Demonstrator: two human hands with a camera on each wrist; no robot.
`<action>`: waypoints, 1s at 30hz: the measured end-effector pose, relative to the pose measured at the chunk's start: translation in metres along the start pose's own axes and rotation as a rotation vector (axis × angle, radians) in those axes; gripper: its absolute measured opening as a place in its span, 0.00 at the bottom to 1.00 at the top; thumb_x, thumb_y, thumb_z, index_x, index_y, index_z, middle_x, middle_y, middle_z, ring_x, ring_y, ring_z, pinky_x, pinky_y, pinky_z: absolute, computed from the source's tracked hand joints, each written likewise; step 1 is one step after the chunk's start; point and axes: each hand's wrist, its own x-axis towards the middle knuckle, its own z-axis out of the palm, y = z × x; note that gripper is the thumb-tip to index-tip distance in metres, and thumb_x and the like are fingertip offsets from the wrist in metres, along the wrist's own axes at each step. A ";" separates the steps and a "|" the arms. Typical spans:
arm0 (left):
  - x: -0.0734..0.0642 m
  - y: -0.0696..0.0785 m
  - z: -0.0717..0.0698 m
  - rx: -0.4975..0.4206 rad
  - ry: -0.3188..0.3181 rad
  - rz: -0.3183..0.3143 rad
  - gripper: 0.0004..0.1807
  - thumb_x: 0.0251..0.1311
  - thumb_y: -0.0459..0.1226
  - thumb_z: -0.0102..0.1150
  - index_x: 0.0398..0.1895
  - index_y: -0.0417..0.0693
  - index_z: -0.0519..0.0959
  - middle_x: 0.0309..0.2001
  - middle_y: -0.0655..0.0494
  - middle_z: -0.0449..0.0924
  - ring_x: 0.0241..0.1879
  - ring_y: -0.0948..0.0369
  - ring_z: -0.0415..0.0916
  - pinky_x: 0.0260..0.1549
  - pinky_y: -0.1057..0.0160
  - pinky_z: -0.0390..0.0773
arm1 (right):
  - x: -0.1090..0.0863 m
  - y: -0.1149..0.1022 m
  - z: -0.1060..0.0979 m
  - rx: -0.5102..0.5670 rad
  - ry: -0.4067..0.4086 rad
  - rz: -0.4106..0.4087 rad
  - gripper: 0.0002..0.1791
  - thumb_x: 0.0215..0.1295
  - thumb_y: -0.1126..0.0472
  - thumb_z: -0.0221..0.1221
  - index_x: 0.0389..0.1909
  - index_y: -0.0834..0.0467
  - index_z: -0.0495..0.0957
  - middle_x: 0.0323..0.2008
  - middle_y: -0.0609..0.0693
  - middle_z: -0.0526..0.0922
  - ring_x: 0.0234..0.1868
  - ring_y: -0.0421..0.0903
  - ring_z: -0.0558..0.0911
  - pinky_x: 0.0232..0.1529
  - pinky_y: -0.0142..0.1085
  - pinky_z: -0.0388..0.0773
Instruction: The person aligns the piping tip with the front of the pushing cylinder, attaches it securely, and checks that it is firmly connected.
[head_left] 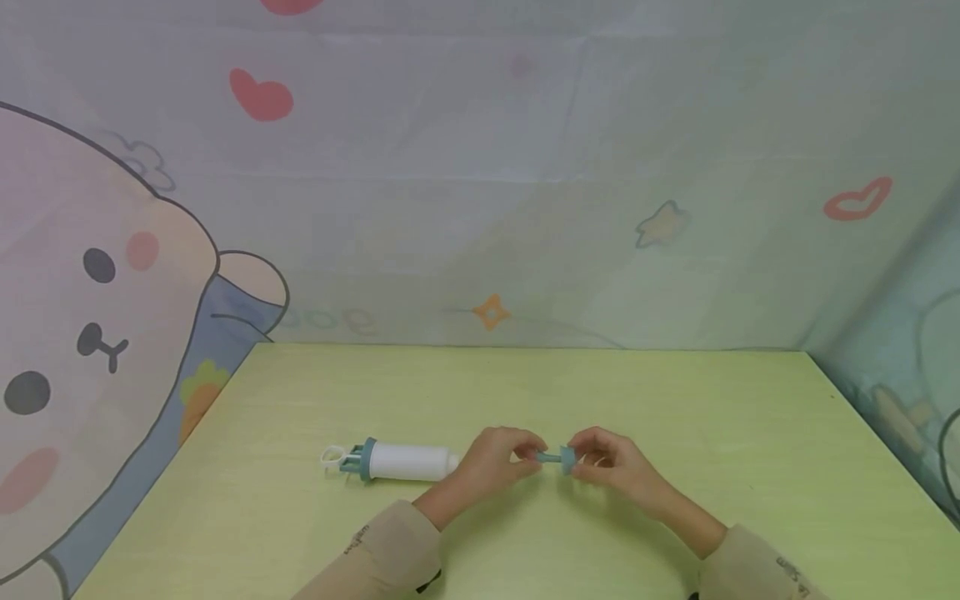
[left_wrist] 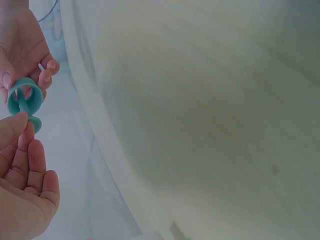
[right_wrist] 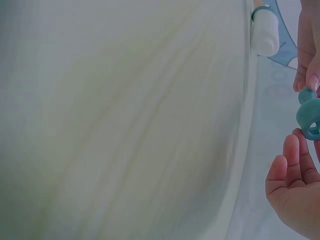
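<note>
Between the two hands, above the yellow-green tabletop, is a small teal plastic piece (head_left: 567, 460): a hollow ring-shaped cap with a thin stem ending in a rounded tip. My left hand (head_left: 491, 458) pinches the stem end between thumb and fingertips. At the other end, my right hand (head_left: 622, 467) grips the ring by its rim, thumb on one side and fingers on the other. The left wrist view looks into the ring's opening (left_wrist: 36, 102). Beside the left hand lies a white cylinder (head_left: 408, 462) with a teal collar, its right end partly covered by that hand.
From the cylinder's left end sticks out a teal frame with a white loop handle (head_left: 333, 456). The table (head_left: 315, 383) meets a printed cloth backdrop (head_left: 420, 208) with hearts and a cartoon bear. A dark cable (head_left: 947, 458) hangs at the right edge.
</note>
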 end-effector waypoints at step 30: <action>-0.007 0.003 0.006 -0.245 0.017 -0.102 0.09 0.51 0.41 0.61 0.35 0.50 0.75 0.29 0.60 0.81 0.34 0.65 0.75 0.33 0.69 0.72 | 0.000 -0.009 0.015 0.134 -0.098 -0.007 0.16 0.59 0.64 0.55 0.44 0.69 0.69 0.36 0.42 0.77 0.36 0.38 0.78 0.39 0.32 0.75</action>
